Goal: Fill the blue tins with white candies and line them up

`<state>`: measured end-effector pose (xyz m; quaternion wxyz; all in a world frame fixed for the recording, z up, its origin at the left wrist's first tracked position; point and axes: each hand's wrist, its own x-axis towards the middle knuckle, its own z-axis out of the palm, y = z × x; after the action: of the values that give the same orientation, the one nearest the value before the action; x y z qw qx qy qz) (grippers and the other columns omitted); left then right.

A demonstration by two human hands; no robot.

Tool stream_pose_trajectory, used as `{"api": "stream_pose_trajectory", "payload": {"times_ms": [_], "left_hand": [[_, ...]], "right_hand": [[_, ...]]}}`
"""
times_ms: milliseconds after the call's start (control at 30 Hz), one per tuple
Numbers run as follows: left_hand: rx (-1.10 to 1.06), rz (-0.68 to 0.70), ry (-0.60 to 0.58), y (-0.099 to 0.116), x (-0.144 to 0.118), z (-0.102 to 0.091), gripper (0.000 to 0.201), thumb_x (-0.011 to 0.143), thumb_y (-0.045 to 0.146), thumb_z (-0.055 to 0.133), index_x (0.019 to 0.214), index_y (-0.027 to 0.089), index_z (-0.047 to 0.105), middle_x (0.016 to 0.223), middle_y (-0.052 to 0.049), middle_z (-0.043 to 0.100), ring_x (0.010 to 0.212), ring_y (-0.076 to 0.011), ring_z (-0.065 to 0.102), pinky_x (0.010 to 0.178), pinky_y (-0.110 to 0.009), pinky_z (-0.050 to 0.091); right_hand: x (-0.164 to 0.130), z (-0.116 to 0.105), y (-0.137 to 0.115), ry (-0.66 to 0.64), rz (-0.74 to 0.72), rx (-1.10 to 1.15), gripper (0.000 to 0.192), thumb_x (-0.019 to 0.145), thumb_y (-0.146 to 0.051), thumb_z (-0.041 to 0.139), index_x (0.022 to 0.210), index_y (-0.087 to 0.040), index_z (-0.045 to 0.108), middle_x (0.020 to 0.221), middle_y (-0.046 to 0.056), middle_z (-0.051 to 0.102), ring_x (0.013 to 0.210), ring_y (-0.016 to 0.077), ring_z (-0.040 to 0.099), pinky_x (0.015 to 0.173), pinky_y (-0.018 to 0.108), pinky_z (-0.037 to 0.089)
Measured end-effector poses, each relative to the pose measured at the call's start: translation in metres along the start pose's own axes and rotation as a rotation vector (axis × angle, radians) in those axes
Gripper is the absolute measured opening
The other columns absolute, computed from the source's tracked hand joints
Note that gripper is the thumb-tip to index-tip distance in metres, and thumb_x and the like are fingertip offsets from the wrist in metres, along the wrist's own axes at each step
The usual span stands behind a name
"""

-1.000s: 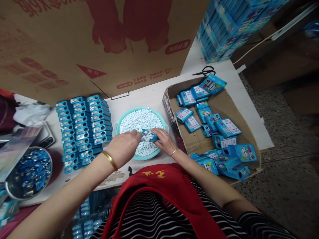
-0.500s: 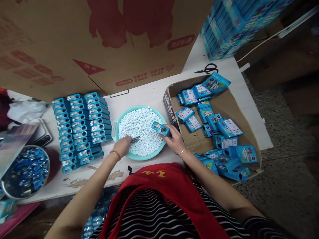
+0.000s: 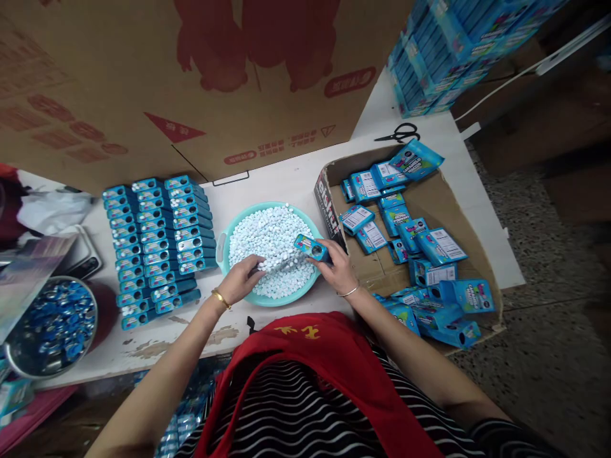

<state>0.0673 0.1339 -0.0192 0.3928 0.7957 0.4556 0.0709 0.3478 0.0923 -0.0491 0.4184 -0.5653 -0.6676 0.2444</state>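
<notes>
Basin (image 3: 222,245) of tablets centre on table (image 3: 286,181), stacked tins (image 3: 155,238) left, carton (image 3: 429,191) of packets right — scissors (image 3: 398,133) behind carton, metal bowl (image 3: 14,356) far left.

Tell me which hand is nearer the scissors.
Right. The right hand holds a small blue case at the basin's right edge, below the scissors; the left hand is farther left, over the basin.

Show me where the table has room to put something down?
Bare table lies between the teal basin and the big cardboard sheet, and beside the scissors. A scuffed strip along the near edge is free too. Crowded: the rows of blue tins and the carton of blue packs.
</notes>
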Motion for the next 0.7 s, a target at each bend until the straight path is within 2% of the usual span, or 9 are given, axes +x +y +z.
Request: {"api": "stream_pose_trajectory", "payload": {"times_ms": [167, 267, 400, 567, 633, 700], "left_hand": [[0.114, 0.134, -0.061, 0.042, -0.005, -0.046, 0.024, 0.094, 0.031, 0.045, 0.113, 0.018, 0.052, 0.099, -0.007, 0.062, 0.083, -0.0159, 0.058, 0.076, -0.03, 0.047], [0.272, 0.114, -0.144, 0.069, 0.001, -0.06, 0.022, 0.093, 0.026, 0.044, 0.11, 0.017, 0.053, 0.103, -0.009, 0.062, 0.09, -0.0197, 0.06, 0.079, -0.033, 0.048], [0.586, -0.011, -0.296, 0.112, 0.01, -0.069, 0.02, 0.091, 0.019, 0.044, 0.107, 0.014, 0.055, 0.101, -0.011, 0.063, 0.087, -0.0231, 0.063, 0.072, -0.035, 0.049], [0.881, -0.047, -0.353, 0.167, 0.012, -0.07, 0.027, 0.09, 0.006, 0.033, 0.102, 0.012, 0.056, 0.091, -0.011, 0.063, 0.082, -0.0241, 0.063, 0.065, -0.034, 0.049], [0.912, -0.022, -0.361, 0.176, 0.01, -0.071, 0.027, 0.089, 0.004, 0.032, 0.096, 0.013, 0.057, 0.088, -0.011, 0.062, 0.082, -0.0245, 0.062, 0.065, -0.034, 0.049], [0.887, 0.009, -0.324, 0.17, 0.005, -0.075, 0.025, 0.089, 0.006, 0.035, 0.095, 0.014, 0.058, 0.088, -0.01, 0.061, 0.082, -0.0236, 0.061, 0.066, -0.033, 0.048]], "right_hand": [[0.0, 0.011, -0.001, -0.09, -0.123, -0.048, 0.043, 0.086, -0.021, 0.054, 0.129, -0.019, 0.05, 0.12, 0.014, 0.062, 0.113, 0.0272, 0.057, 0.098, 0.048, 0.049], [0.0, 0.017, -0.005, -0.126, -0.192, -0.064, 0.047, 0.084, -0.015, 0.05, 0.13, -0.017, 0.048, 0.121, 0.014, 0.061, 0.114, 0.0269, 0.057, 0.098, 0.049, 0.049], [0.001, 0.023, -0.009, -0.14, -0.261, -0.073, 0.048, 0.083, -0.014, 0.05, 0.131, -0.016, 0.047, 0.121, 0.015, 0.06, 0.115, 0.0278, 0.056, 0.098, 0.05, 0.049], [-0.001, 0.027, -0.013, -0.16, -0.269, -0.041, 0.048, 0.085, -0.016, 0.05, 0.132, -0.017, 0.045, 0.121, 0.015, 0.06, 0.115, 0.0272, 0.055, 0.099, 0.05, 0.049], [-0.002, 0.028, -0.012, -0.152, -0.263, -0.023, 0.046, 0.087, -0.018, 0.051, 0.133, -0.016, 0.045, 0.122, 0.016, 0.06, 0.116, 0.0273, 0.055, 0.099, 0.05, 0.049], [-0.003, 0.028, -0.01, -0.144, -0.247, 0.005, 0.046, 0.088, -0.019, 0.05, 0.134, -0.017, 0.045, 0.123, 0.016, 0.06, 0.117, 0.0272, 0.054, 0.099, 0.05, 0.048]]}}
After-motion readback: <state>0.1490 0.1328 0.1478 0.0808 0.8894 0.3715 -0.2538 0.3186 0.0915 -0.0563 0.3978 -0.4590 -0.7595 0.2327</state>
